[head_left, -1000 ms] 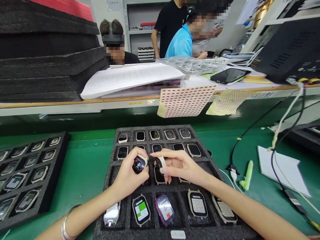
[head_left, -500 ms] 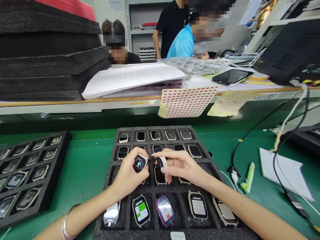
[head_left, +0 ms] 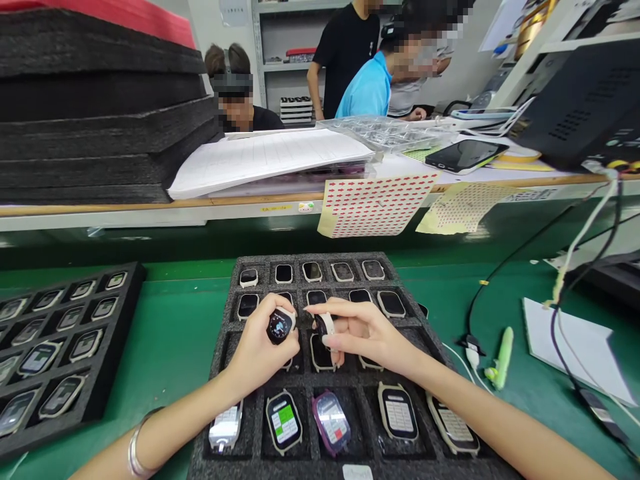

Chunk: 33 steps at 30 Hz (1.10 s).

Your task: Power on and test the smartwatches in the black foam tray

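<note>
My left hand [head_left: 264, 343] is closed around a smartwatch body [head_left: 281, 325] with a lit dial on its dark screen. Close by on the right, my right hand [head_left: 367, 333] pinches a second smartwatch body [head_left: 325, 325], turned edge-on so its pale side shows. Both hands are above a black foam tray [head_left: 390, 457] whose square pockets hold several strapless watches. In the front row, a watch with a green and white screen [head_left: 284, 421] lies beside a purple-framed watch [head_left: 331, 421] and a pale-framed watch [head_left: 399, 412]. My hands hide some middle pockets.
Another foam tray of watches [head_left: 75, 407] lies at left. Stacked black foam [head_left: 100, 127], papers [head_left: 280, 157] and a phone [head_left: 465, 155] occupy the shelf. Cables [head_left: 555, 313], a green pen-like object [head_left: 504, 357] and white paper [head_left: 575, 350] lie right. Several people are behind the shelf.
The view has shifted very slightly. Both hands keep the same grip, and the left watch's face is turned a little more toward me.
</note>
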Available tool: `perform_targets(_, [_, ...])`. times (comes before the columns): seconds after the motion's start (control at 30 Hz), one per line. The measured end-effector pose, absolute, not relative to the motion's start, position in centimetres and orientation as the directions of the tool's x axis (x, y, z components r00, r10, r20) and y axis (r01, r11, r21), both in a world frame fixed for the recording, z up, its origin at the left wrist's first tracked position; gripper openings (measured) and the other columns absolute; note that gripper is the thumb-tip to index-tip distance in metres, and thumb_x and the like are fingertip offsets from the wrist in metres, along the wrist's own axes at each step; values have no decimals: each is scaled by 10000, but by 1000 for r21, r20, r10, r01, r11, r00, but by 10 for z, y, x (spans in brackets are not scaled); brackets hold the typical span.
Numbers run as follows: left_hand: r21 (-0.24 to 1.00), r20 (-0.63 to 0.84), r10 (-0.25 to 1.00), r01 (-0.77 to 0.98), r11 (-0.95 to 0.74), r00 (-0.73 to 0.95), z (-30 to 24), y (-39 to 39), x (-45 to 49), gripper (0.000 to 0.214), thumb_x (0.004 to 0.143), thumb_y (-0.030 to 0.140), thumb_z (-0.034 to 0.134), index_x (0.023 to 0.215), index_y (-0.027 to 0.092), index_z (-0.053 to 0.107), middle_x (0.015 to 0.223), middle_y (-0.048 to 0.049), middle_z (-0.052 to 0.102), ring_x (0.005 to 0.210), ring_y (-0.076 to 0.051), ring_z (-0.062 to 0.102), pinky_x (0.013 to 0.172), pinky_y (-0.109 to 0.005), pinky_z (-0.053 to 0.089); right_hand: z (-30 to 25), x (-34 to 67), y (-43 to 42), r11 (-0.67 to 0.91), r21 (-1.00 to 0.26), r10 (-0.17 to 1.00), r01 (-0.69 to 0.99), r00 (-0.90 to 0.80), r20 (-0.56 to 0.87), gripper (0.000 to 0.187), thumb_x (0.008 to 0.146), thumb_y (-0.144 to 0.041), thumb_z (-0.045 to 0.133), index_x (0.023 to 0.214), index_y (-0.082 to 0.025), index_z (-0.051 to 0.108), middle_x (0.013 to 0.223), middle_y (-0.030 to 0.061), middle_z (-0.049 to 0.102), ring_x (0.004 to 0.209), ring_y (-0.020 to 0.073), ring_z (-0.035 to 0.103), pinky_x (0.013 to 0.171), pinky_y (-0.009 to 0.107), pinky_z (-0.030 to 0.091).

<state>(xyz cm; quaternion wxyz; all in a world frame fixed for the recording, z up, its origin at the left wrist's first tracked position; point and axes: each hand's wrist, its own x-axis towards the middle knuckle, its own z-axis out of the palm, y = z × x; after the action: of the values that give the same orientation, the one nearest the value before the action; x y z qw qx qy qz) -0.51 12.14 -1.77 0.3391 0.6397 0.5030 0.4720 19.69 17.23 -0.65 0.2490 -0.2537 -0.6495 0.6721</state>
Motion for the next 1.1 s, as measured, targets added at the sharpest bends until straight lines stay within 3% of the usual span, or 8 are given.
perform_targets(0.67, [886, 332, 943, 337, -319, 20, -18, 120, -7, 224, 708, 32, 512, 834, 211, 468, 855, 16, 512, 836, -159, 504, 811, -278, 377, -4, 196, 171, -76, -997, 682, -30, -731, -30, 500, 831, -254, 690, 1294, -124, 552, 653, 13, 639, 557, 138, 640, 539, 242, 542])
perform_targets(0.83, [905, 275, 961, 336, -260, 2, -16, 119, -6, 215, 712, 39, 537, 826, 212, 478, 841, 18, 526, 822, -160, 519, 797, -287, 398, -4, 195, 172, -127, -990, 656, -59, -754, -40, 502, 838, -246, 679, 1299, -104, 535, 682, 42, 672, 571, 168, 674, 549, 266, 562])
perform_targets(0.9, [949, 177, 984, 264, -171, 1, -13, 120, -7, 209, 752, 111, 587, 897, 219, 483, 860, 16, 538, 751, -150, 531, 714, -282, 433, -4, 194, 172, -193, -975, 663, -110, -747, -47, 535, 835, -249, 676, 1322, -116, 500, 824, 80, 691, 618, 190, 696, 550, 281, 574])
perform_targets(1.0, [1000, -6, 995, 4, 6, 95, -7, 119, -8, 291, 785, 200, 619, 1027, 225, 458, 931, -5, 569, 693, -142, 582, 607, -267, 472, -3, 191, 173, -286, -947, 666, -147, -741, -87, 513, 830, -259, 669, 1294, -117, 503, 942, 111, 669, 674, 214, 705, 521, 277, 575])
perform_targets(1.1, [963, -111, 978, -223, 149, 178, -1, 118, -12, 323, 791, 146, 571, 1090, 208, 466, 980, -40, 613, 834, -183, 643, 715, -301, 515, -2, 190, 173, -321, -938, 677, -132, -725, -129, 434, 848, -291, 640, 1226, -105, 536, 858, 97, 661, 645, 202, 689, 474, 252, 557])
